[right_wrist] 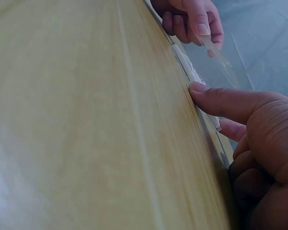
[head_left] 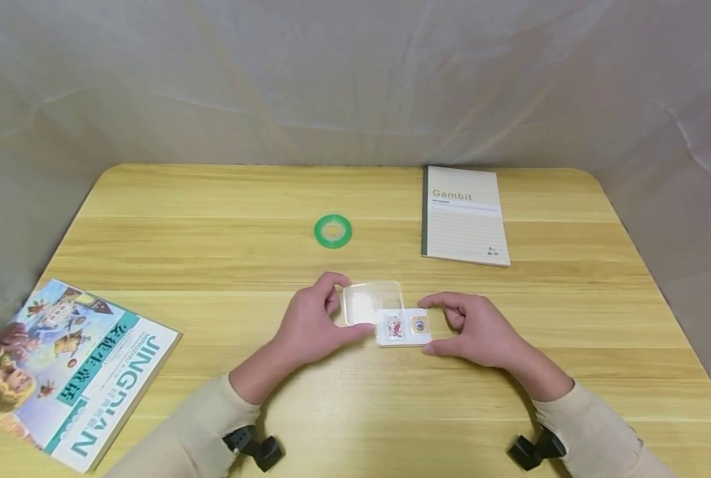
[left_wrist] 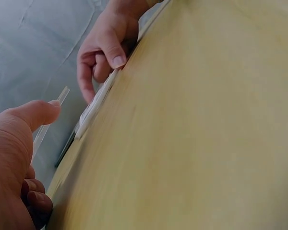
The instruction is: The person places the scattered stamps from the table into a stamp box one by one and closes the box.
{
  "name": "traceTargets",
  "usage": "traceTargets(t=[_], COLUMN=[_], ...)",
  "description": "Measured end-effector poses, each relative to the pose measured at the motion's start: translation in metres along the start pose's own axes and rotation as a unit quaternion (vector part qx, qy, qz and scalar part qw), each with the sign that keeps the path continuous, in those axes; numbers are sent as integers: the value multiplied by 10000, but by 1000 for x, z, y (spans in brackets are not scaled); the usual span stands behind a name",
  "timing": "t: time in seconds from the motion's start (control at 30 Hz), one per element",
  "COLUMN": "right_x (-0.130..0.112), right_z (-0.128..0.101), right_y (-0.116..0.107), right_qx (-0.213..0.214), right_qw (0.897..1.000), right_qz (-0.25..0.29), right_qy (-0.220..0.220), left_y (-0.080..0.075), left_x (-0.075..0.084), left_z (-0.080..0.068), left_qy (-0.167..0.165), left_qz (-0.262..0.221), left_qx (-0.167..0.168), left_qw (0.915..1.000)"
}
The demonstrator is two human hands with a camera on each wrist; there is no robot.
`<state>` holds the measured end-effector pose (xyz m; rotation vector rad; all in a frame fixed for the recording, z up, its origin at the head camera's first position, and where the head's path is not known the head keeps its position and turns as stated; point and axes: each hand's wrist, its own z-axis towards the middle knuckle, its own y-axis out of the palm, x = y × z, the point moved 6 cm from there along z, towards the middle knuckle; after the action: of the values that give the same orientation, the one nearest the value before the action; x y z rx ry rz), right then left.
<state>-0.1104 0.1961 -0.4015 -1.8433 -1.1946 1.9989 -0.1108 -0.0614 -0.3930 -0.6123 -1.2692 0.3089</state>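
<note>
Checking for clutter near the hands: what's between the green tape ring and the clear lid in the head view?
Nothing: head view shows only bare wooden table between the green tape ring and the clear lid.

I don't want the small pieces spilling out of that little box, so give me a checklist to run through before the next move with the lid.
1. Left hand has a grip on the clear lid: ok, thumb and fingers pinch its left end.
2. Right hand steadies the white box base: ok, thumb and forefinger pinch its right end.
3. Base flat on the table: ok.
4. Both small pieces seated in their compartments: ok.
5. Lid fully free of the base: cannot tell, their edges overlap.
6. Green tape roll and notebook out of the way: ok.
</note>
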Motion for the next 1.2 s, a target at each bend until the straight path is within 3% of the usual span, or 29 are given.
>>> traceTargets(t=[0.47, 0.9, 1.2], right_x=[0, 1, 0], right_z=[0, 0, 0], right_y=[0, 0, 0], right_qx=[68, 98, 86], right_qw=[9999, 9999, 9998], right_qz=[99, 88, 132], right_qy=[33, 79, 97], left_y=[19, 30, 35], left_x=[13, 16, 21], left_z=[5, 5, 5], left_qy=[238, 44, 239], left_qz=[243, 707, 1050], left_qx=[-282, -547, -580], left_qw=[9990, 9960, 9925])
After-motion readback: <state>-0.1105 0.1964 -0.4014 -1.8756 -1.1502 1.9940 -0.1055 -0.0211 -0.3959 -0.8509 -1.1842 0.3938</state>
